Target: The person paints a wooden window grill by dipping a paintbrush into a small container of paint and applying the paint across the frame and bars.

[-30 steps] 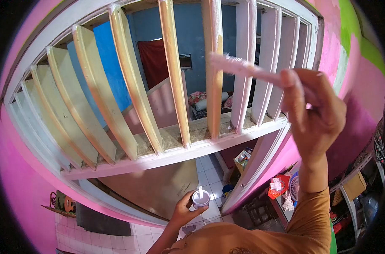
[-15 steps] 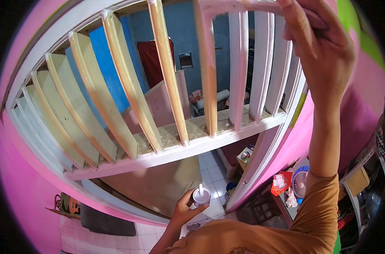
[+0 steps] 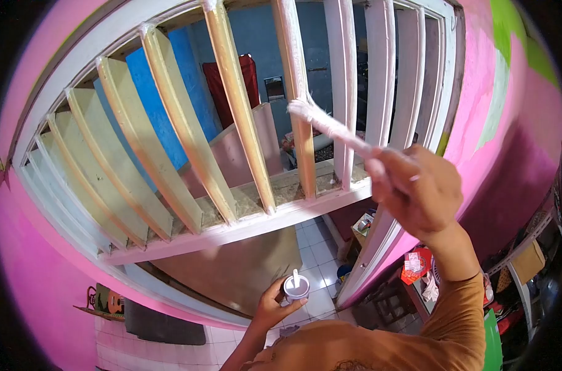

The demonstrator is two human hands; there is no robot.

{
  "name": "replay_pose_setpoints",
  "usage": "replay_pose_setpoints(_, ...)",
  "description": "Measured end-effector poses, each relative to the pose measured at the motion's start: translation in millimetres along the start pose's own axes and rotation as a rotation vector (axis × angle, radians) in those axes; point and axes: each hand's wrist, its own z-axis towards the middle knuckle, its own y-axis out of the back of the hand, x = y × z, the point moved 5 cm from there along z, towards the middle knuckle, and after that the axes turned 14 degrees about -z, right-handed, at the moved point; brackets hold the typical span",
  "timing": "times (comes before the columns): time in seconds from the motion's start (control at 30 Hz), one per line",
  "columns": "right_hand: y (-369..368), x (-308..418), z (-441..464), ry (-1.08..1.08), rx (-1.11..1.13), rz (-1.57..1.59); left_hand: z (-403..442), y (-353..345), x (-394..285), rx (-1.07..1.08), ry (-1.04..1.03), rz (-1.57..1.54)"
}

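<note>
My right hand (image 3: 420,188) is closed around the handle of a paintbrush (image 3: 330,125) coated in whitish-pink paint. Its bristles press against the front edge of a wooden slat (image 3: 304,148). Above the bristles that edge is white; below them it is yellowish brown. Low in the view, my left hand (image 3: 275,307) grips a small cup (image 3: 296,288) of white paint, with a white stick (image 3: 295,277) standing in it. White slats (image 3: 341,80) are to the right of the brush, and a yellowish slat (image 3: 247,117) is to the left.
The slats stand in a white frame (image 3: 244,233) above a doorway. Pink walls (image 3: 40,284) flank it. Below right are a red packet (image 3: 415,266) and a metal rack (image 3: 528,297) with items. A dark board-like object (image 3: 163,324) lies at lower left on the white-tiled floor.
My right hand has come down from the top of the slats with the paintbrush, and the slat's upper front edge is now white. My left hand still holds the cup in nearly the same place.
</note>
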Motion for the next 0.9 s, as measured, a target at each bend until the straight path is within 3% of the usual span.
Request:
replay_pose_setpoints(0.17, 1, -20, 28, -0.052, -0.317, -0.092, 1, -11, -19, 0.009, 0.006, 0.099)
replay_pose_setpoints(0.4, -17, 6, -7, 0.05, -0.189, -0.038, 5, -11, -7, 0.099, -0.118, 0.119)
replay_pose_setpoints(0.5, -8, 16, -29, 0.017, -0.012, 0.027, 7, -8, -8, 0.095, -0.093, 0.085)
replay_pose_setpoints(0.73, 6, -2, -10, -0.335, 0.256, 0.2, 13, -8, -10, 0.108, -0.137, 0.05)
replay_pose_setpoints(0.9, -10, -21, 0, -0.363, -0.055, 0.245, 20, -13, -10, 0.143, -0.166, 0.061)
